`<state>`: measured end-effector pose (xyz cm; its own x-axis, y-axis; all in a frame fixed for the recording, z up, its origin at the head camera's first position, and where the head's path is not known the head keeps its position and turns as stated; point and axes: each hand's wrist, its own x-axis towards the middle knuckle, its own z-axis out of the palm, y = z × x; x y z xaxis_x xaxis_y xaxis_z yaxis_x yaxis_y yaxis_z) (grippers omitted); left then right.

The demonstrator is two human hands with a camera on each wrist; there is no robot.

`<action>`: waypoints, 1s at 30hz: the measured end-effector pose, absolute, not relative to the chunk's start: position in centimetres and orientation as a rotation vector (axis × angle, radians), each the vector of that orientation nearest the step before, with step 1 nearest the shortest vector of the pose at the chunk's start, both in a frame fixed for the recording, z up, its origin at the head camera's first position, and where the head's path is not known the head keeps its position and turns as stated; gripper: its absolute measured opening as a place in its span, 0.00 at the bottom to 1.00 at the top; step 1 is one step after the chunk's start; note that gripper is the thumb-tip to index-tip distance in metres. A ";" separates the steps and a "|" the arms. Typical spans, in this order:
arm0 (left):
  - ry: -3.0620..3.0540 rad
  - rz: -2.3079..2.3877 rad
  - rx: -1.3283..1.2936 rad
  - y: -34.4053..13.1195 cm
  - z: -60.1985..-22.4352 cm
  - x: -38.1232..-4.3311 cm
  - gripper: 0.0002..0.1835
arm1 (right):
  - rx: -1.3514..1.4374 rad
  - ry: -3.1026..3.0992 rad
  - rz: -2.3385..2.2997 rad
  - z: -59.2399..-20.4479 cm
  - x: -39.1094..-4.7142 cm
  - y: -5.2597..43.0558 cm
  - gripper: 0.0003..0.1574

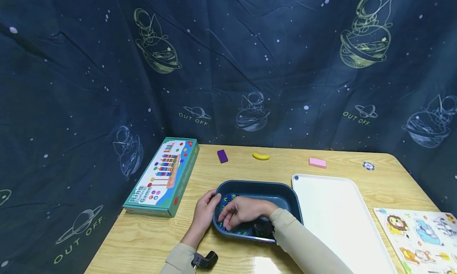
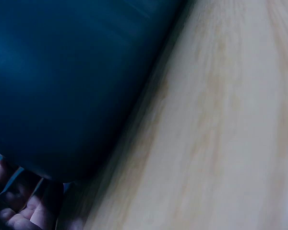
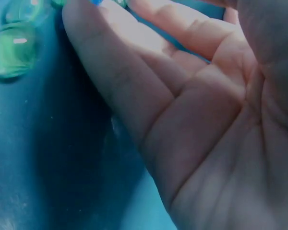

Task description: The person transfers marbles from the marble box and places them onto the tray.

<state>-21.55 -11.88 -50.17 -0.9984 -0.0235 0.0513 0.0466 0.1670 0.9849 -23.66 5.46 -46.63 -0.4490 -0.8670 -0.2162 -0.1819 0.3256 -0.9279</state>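
A dark blue tub (image 1: 264, 184) stands on the wooden table. Glass beads (image 1: 228, 199), green and blue, lie in its left end. My left hand (image 1: 205, 211) grips the tub's left rim, thumb over the edge and fingers outside. In the left wrist view, fingers (image 2: 31, 203) show beside the tub's outer wall. Inside the tub is my right hand (image 1: 242, 211), its loosely bent fingers reaching down among the beads. The right wrist view has green glass beads (image 3: 14, 50) beside the fingers, and a blue bit at the fingertips, which are partly cut off.
Right of the tub lies a white tray (image 1: 339, 210) with a small blue bead (image 1: 296, 178) at its corner. A game box (image 1: 162, 176) is at left. Behind are a purple block (image 1: 222, 156), yellow banana (image 1: 261, 156), pink block (image 1: 317, 163) and chip (image 1: 368, 166). An animal puzzle (image 1: 421, 238) lies right.
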 end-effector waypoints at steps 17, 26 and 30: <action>-2.359 -1.963 -0.039 -11.9 -46.9 -19.9 0.15 | -1.018 1.807 -1.051 -46.5 -23.7 4.7 0.10; -2.357 -1.996 -0.031 -11.9 -47.8 -20.6 0.15 | -1.076 1.935 -1.114 -46.2 -24.0 5.3 0.07; -2.356 -2.007 -0.033 -12.1 -49.5 -21.4 0.16 | -1.038 2.069 -1.199 -45.5 -24.2 6.0 0.06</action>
